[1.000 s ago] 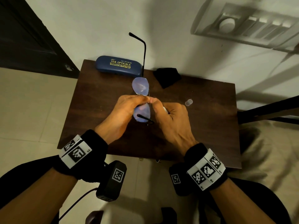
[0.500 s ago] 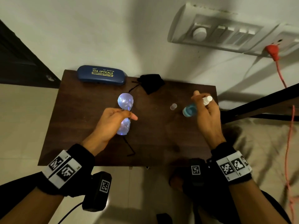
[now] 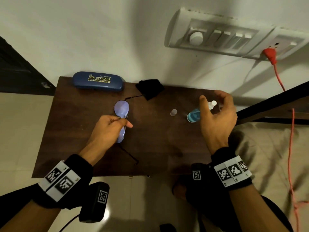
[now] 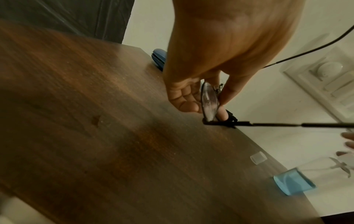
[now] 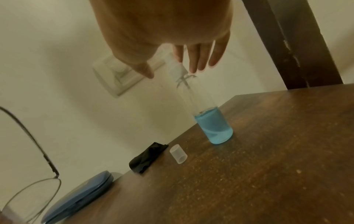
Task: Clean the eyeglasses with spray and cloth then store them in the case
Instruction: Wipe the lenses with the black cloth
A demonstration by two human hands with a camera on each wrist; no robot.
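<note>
My left hand [image 3: 123, 120] pinches the eyeglasses [image 3: 121, 109] at the bridge and holds them just above the table, lenses up and temples unfolded; the pinch [image 4: 216, 97] shows close up in the left wrist view. The spray bottle [image 3: 193, 115], clear with blue liquid [image 5: 214, 128], stands upright on the table's right side. Above its white nozzle [image 3: 212, 103] my right hand [image 3: 211, 98] hovers with straight, spread fingers [image 5: 198, 60], holding nothing. The bottle's clear cap [image 3: 173, 112] lies beside it. A black cloth [image 3: 149, 88] and the closed blue case [image 3: 97, 81] sit at the far edge.
The small dark wooden table [image 3: 80, 148] stands against a white wall with a switch panel [image 3: 217, 37]. A red plug and cord [image 3: 291, 131] hang at the right, above a bed. A dark frame bar [image 3: 270, 104] runs beside the table's right edge.
My right hand carried the spray bottle away from the glasses to the right, stood it on the table and loosened its fingers. My left hand lowered the glasses toward the table.
</note>
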